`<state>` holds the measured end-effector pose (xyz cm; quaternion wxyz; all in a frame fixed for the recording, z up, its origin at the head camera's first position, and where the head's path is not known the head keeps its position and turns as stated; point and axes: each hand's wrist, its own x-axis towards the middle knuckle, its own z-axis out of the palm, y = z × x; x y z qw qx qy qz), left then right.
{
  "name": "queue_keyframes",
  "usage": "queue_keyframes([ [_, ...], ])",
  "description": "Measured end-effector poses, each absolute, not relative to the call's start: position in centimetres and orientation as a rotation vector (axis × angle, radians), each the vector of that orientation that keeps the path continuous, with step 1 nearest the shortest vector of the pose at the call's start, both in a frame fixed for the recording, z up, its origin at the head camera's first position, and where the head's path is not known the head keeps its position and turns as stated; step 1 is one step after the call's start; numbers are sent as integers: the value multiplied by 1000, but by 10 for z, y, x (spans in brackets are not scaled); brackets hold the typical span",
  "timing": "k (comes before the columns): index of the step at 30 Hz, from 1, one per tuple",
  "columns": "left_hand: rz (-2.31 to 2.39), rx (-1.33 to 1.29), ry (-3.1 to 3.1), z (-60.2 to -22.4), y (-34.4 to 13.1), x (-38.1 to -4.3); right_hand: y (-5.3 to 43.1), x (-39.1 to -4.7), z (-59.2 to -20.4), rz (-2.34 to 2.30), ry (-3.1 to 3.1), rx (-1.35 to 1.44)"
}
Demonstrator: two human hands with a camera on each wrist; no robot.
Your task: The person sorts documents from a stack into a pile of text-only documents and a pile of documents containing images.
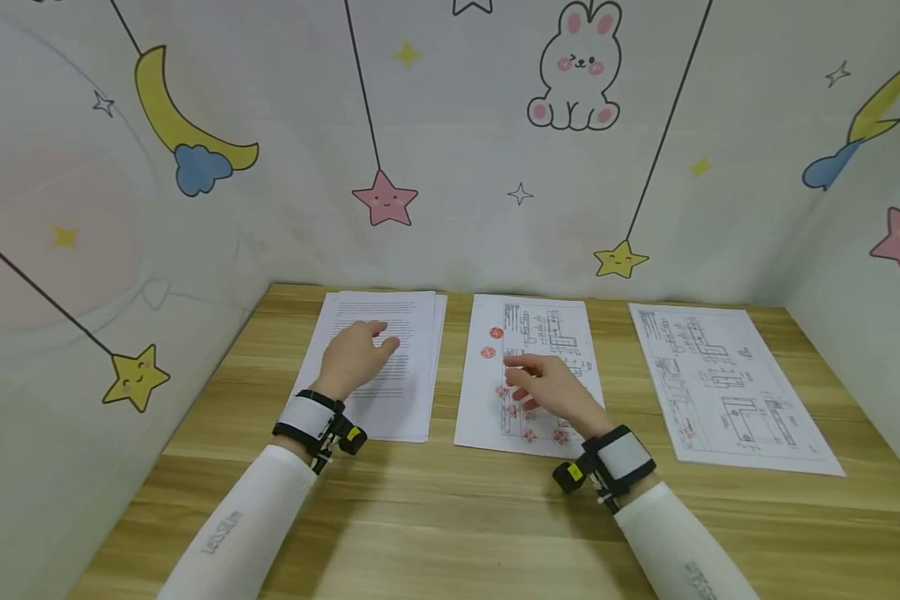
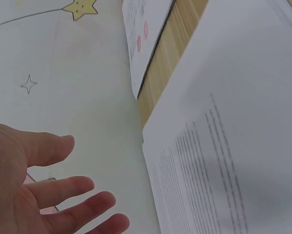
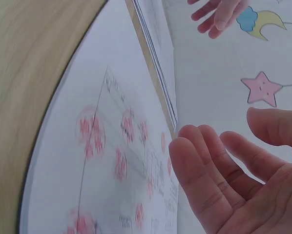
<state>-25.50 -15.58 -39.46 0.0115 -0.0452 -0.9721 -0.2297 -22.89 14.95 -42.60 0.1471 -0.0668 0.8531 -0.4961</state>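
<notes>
My left hand [image 1: 352,357] hovers over a stack of text-printed sheets [image 1: 412,400] at the left; in the left wrist view its loosely bent fingers hold nothing. Over the middle pile of drawing sheets [image 1: 487,417], marked with several red round stamps, hangs my right hand [image 1: 547,385]. The right wrist view shows that hand [image 3: 239,180] with its fingers slightly bent, thumb apart and palm bare. Both hands appear to be above the paper rather than on it. The printed lines of the left stack [image 2: 224,161] show clearly in the left wrist view.
Another drawing sheet or pile [image 1: 735,392] lies at the right of the wooden table [image 1: 450,525], with one faint red mark. A cartoon-printed wall [image 1: 465,125] stands behind the table, and side walls rise at left and right. Strips of bare wood separate the papers.
</notes>
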Motion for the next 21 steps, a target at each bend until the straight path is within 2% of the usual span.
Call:
queue_keyframes([
  [12, -741, -394, -3027, -389, -98, -264, 251, -228, -410, -1434, 2574, 60],
  [21, -794, -653, -3055, -404, -51, -264, 311, -235, -401, -1102, 2725, 55],
])
